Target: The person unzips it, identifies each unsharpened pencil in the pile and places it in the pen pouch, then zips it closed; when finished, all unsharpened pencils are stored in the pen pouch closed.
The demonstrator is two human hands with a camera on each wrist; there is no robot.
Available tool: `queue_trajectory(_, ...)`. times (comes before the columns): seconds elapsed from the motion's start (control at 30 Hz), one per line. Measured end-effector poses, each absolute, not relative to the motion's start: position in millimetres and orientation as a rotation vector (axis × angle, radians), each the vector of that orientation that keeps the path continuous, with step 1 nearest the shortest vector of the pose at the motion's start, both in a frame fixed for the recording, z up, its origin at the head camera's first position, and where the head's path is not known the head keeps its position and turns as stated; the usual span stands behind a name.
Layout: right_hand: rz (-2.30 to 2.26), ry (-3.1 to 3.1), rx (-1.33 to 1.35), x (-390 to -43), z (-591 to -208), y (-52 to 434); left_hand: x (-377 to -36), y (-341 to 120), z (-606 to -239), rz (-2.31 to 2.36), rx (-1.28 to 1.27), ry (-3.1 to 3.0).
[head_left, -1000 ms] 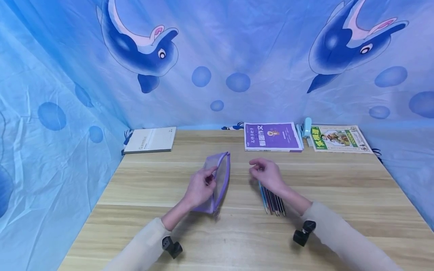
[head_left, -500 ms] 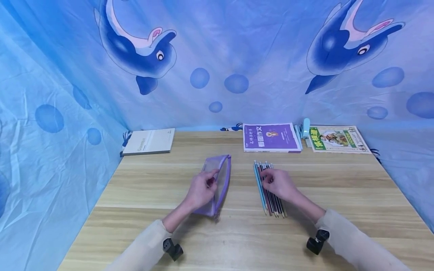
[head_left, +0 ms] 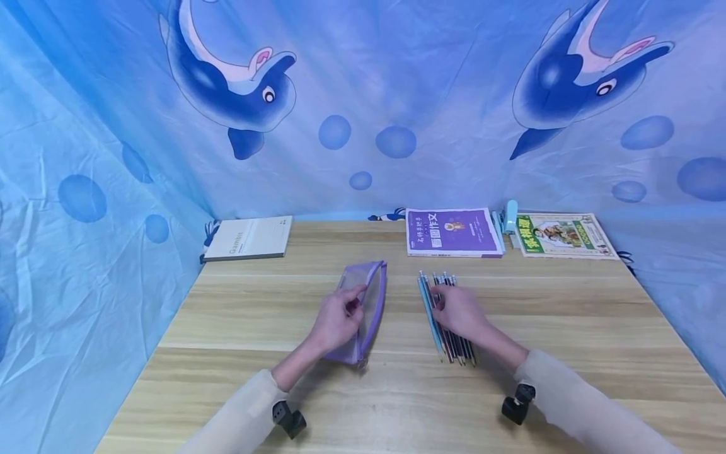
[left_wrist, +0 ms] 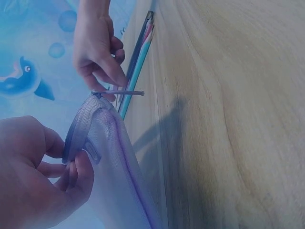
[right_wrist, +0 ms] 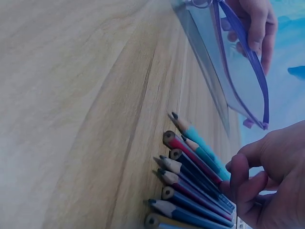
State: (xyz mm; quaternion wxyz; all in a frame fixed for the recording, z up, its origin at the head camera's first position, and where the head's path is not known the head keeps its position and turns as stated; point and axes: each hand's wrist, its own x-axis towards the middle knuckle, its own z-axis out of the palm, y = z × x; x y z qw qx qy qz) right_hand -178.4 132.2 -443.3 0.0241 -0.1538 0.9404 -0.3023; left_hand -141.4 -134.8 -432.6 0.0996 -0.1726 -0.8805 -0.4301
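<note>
Notebook (head_left: 249,237) at far left reads "Gambit". Left hand (head_left: 338,318) pinches the pouch (head_left: 367,296) rim, holding its mouth open at table centre; a loosened pinch would likely let the mesh sag shut. Right hand (head_left: 460,311), fingers curled, rests on the pencils (head_left: 435,315) just right; they may roll apart. Purple book (head_left: 452,231) bears Chinese characters.

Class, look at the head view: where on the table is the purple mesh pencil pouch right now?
The purple mesh pencil pouch sits mid-table, held open by the left hand, just left of the row of pencils under the right hand.
</note>
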Motion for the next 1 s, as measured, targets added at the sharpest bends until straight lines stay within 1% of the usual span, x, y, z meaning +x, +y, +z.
queue_trajectory(0.17,-0.832,2.918,-0.438,-181.0,-442.6,124.4,-139.7,-134.9,-432.3,-1.253,-0.502,-2.609)
queue_trajectory(0.8,-0.633,2.989,-0.517,-187.5,-444.6,113.4,-139.4,-135.1,-434.3,-1.288,-0.502,-2.604)
queue_trajectory(1.0,-0.633,3.01,-0.523,-190.0,-448.7,112.8,-140.1,-134.8,-434.9,-1.285,-0.508,-2.607)
